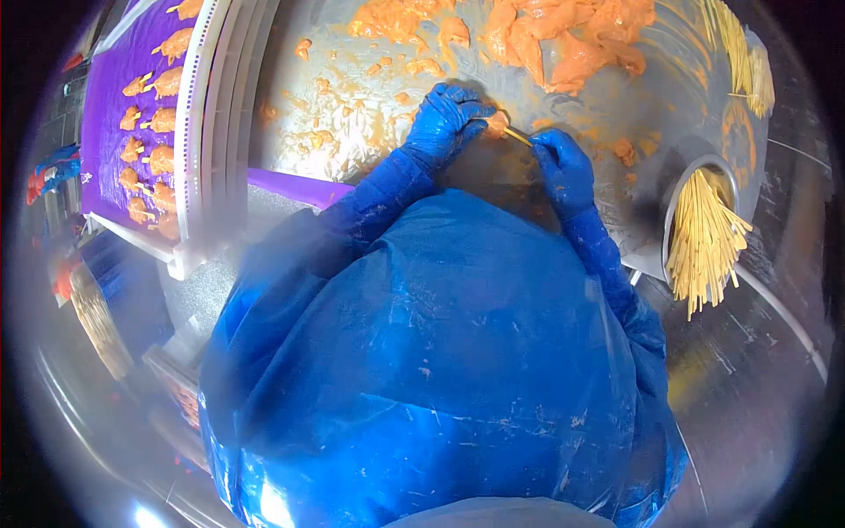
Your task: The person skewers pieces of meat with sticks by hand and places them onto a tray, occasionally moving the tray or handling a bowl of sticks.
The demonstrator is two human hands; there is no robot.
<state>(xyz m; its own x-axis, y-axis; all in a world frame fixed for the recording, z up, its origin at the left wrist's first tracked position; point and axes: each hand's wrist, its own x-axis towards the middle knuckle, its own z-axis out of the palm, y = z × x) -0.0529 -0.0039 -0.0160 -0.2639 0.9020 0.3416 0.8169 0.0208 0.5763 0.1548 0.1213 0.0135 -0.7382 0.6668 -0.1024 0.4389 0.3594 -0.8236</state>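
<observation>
My left hand (443,125), in a blue glove, pinches a small piece of orange marinated meat (498,122) just above the metal worktable. A wooden skewer (518,136) runs from this meat to my right hand (564,173), also gloved in blue, whose fingers are closed on its end. The skewer's tip is hidden at the meat. Beyond my hands lies a heap of marinated meat (572,40), with a smaller pile (400,19) to its left.
At the left, skewered meat pieces (167,83) lie in rows on a purple sheet (106,97) in a white tray (187,132). A metal container (671,207) at the right holds many wooden skewers (704,242). More skewers (732,48) lie at the far right.
</observation>
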